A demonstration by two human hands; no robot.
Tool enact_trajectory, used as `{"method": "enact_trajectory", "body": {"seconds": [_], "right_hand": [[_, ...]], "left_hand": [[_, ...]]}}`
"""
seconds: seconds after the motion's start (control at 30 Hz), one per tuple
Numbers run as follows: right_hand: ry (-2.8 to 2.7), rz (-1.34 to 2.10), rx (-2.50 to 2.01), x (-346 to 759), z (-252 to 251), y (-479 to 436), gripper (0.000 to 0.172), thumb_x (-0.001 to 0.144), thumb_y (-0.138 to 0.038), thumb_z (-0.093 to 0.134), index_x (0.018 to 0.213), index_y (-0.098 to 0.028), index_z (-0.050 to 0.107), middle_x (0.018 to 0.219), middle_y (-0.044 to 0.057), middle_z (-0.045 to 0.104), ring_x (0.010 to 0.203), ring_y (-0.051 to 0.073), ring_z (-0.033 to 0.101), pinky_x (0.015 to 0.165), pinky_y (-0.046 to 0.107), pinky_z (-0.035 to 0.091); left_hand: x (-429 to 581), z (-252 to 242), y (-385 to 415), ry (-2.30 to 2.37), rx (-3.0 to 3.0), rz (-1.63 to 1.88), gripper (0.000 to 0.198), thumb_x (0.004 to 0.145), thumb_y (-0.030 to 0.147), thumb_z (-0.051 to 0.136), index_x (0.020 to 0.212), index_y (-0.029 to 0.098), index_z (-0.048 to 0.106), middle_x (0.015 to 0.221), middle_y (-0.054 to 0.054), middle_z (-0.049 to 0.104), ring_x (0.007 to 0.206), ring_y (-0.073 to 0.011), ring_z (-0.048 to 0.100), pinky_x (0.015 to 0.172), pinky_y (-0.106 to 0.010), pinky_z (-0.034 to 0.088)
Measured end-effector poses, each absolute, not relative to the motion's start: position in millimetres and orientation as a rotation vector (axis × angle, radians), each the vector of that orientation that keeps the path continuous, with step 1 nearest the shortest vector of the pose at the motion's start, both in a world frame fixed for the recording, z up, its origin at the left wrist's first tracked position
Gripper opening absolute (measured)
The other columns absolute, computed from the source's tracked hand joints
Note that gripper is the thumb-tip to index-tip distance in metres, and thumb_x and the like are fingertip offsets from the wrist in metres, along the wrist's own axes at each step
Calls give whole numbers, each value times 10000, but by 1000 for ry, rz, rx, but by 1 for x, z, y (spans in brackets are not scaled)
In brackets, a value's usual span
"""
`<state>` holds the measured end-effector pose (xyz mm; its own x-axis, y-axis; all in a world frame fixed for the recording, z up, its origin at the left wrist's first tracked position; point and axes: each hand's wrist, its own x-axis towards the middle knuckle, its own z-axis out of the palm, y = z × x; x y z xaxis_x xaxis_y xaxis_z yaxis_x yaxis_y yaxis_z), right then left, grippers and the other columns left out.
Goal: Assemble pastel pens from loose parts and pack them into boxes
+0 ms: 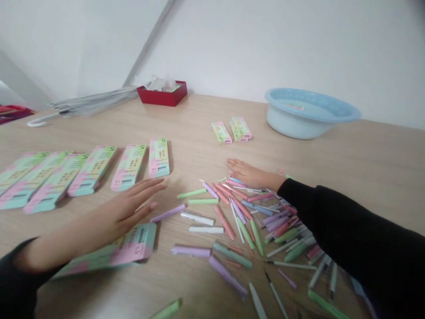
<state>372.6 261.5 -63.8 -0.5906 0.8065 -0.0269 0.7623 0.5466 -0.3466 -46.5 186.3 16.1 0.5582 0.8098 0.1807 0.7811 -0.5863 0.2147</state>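
My left hand point(133, 206) hovers at the left with its fingers stretched out and holds nothing. Beneath it lies a flat pastel box point(139, 243), partly covered by the hand and wrist. My right hand point(244, 172) reaches over the far edge of the pen pile, fingers spread and nothing held. Loose pens and pen parts point(244, 212) in pink, purple, green, blue and white are scattered across the middle and right. Past my left hand, several pastel boxes point(129, 167) lie in a row. A few smaller pastel boxes point(221, 132) sit beyond my right hand.
A light blue basin point(299, 122) stands at the back right of the wooden table point(195, 128). At the back left are a red box point(161, 97) with clear plastic in it and a folded transparent umbrella point(96, 101). A white wall rises behind the table.
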Motion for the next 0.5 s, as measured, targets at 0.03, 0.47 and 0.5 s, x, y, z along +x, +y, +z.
{"method": "enact_trajectory", "body": {"seconds": [0.03,0.47,0.5], "right_hand": [[-2658,485,-1333,374,-62,255,662,1061,-467,258,1544,-45,421,1642,208,352,1567,285,253,1290,512,194],[-2460,252,-1383,337,21,150,397,965,-236,424,1285,-156,646,1496,167,566,1461,326,454,1210,573,365],[-2411,252,-1349,330,30,136,373,970,-247,434,1267,-178,650,1486,159,573,1447,325,469,1201,574,379]], "left_hand": [[-58,5,178,1334,2699,319,543,978,506,412,1489,369,535,1513,-7,586,1353,-314,587,1110,-502,499],[0,-14,172,1276,2884,34,257,1004,378,538,1095,203,704,1052,-113,689,962,-280,629,858,-413,480],[6,-17,172,1267,2901,39,228,1001,354,557,1087,199,700,1050,-111,692,964,-278,630,852,-406,473]]}}
